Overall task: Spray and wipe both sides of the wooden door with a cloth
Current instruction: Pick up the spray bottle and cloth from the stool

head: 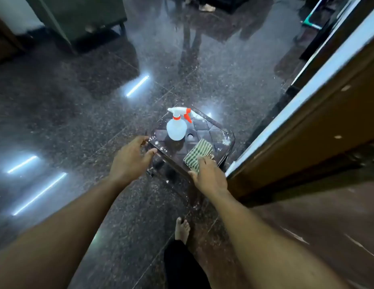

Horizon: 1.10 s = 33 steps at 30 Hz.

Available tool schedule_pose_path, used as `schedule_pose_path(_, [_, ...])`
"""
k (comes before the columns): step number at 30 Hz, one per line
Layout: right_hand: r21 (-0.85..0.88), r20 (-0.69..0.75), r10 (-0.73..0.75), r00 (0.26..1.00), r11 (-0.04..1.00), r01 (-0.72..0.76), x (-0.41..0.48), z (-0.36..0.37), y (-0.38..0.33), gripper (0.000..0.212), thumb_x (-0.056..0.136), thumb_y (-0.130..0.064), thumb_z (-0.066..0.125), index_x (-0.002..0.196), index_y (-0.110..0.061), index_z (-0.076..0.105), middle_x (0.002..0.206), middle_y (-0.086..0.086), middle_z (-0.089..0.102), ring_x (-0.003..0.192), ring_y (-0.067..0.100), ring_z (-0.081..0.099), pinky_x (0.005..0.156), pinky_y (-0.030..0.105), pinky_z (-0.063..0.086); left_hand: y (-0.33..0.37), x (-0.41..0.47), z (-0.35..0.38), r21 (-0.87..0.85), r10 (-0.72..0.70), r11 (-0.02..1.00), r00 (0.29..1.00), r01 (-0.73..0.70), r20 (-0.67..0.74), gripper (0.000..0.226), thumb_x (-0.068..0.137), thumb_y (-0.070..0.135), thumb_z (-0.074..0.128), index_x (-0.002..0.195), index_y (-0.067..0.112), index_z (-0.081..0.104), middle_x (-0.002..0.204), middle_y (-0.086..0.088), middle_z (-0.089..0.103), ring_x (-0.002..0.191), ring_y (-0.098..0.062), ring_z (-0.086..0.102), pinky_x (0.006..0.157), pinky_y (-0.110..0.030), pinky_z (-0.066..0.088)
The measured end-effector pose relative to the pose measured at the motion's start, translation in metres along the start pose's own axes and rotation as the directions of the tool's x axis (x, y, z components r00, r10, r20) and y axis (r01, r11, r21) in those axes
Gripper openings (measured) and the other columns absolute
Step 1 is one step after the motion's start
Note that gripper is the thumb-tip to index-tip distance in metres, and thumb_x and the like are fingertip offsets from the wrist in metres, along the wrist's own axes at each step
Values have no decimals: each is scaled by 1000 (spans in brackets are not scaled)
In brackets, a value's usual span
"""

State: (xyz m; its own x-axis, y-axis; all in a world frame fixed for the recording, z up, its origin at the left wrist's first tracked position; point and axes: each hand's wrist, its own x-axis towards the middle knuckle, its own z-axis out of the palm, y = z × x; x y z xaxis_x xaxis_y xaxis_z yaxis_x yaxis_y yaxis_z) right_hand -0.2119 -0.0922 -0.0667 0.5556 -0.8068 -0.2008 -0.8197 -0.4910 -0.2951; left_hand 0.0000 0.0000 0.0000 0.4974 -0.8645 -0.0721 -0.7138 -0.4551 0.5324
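Observation:
A white spray bottle (pixel 176 127) with a red trigger stands upright on a dark plastic stool (pixel 205 130). A green-and-white striped cloth (pixel 199 152) lies folded on the stool's near right corner. My right hand (pixel 209 176) rests on the near end of the cloth, thumb spread out along the stool's edge. My left hand (pixel 130 160) is open, with fingertips and thumb touching the stool's left edge, apart from the bottle. The wooden door (pixel 307 147) stands ajar at the right, its edge just beside the stool.
The floor is dark polished speckled stone (pixel 77 122) with bright light reflections. My bare foot (pixel 182 228) is planted below the stool. A dark cabinet (pixel 84 19) stands at the far left, and furniture legs show at the top.

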Motion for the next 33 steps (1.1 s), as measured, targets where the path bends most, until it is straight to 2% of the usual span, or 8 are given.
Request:
schedule_pose_path(3, [64, 41, 83, 996, 994, -85, 44, 23, 5, 47, 92, -43, 65, 128, -15, 52, 125, 1, 54, 114, 22, 54, 88, 34, 49, -10, 54, 26, -55, -22, 998, 1000, 23, 20, 49, 85, 42, 64, 127, 20, 52, 122, -2, 64, 112, -20, 61, 92, -35, 49])
schedule_pose_path(9, [-10, 111, 129, 985, 992, -129, 104, 62, 14, 47, 92, -38, 65, 129, -12, 52, 127, 6, 51, 117, 24, 49, 98, 34, 44, -27, 148, 81, -165, -27, 985, 992, 48, 127, 61, 80, 34, 73, 133, 16, 49, 130, -2, 60, 120, -18, 57, 99, -34, 45])
schedule_pose_path(13, [-2, 132, 176, 976, 984, -177, 119, 80, 18, 50, 89, -44, 67, 126, -15, 52, 126, 4, 50, 117, 22, 49, 96, 34, 46, -30, 190, 107, -239, -17, 969, 978, 68, 208, 63, 76, 32, 77, 130, 18, 47, 130, 1, 60, 118, -14, 55, 93, -29, 43])
schedule_pose_path(20, [-97, 55, 247, 968, 966, -241, 139, 105, 15, 67, 70, -55, 79, 117, -14, 54, 115, 4, 52, 105, 22, 50, 90, 33, 47, 2, 202, 165, -471, -206, 847, 969, 246, 137, 86, 49, 56, 82, 116, 23, 42, 113, -1, 55, 107, -21, 54, 93, -42, 47])
schedule_pose_path(23, [-145, 64, 235, 970, 964, -224, 145, 105, 15, 60, 68, -47, 82, 111, -13, 57, 108, 7, 54, 98, 24, 53, 85, 36, 51, 12, 205, 176, -542, -259, 804, 965, 243, 49, 56, 53, 56, 78, 99, 40, 50, 98, 0, 64, 93, -21, 61, 84, -43, 51])
schedule_pose_path(26, [-120, 85, 268, 960, 959, -257, 147, 104, 17, 53, 63, -35, 83, 105, -13, 59, 103, 7, 56, 93, 26, 55, 77, 37, 55, -5, 205, 175, -497, -224, 844, 975, 199, 11, 49, 55, 63, 75, 77, 27, 49, 78, 0, 63, 77, -23, 62, 69, -44, 51])
schedule_pose_path(29, [-125, 56, 279, 959, 955, -270, 149, 107, 18, 38, 60, -17, 80, 93, -13, 62, 92, 7, 58, 81, 25, 58, 59, 35, 54, -21, 200, 171, -491, -74, 867, 996, 87, 46, 50, 63, 57, 79, 86, 20, 55, 86, 2, 65, 86, -20, 63, 74, -44, 51])
schedule_pose_path(33, [-116, -13, 279, 960, 953, -279, 156, 101, 17, 28, 61, -6, 79, 81, -13, 60, 75, 7, 59, 63, 26, 60, 45, 33, 47, -15, 200, 174, -558, -27, 825, 992, 91, 122, 21, 81, 22, 69, 93, 20, 52, 88, 4, 68, 85, -12, 65, 79, -41, 52])
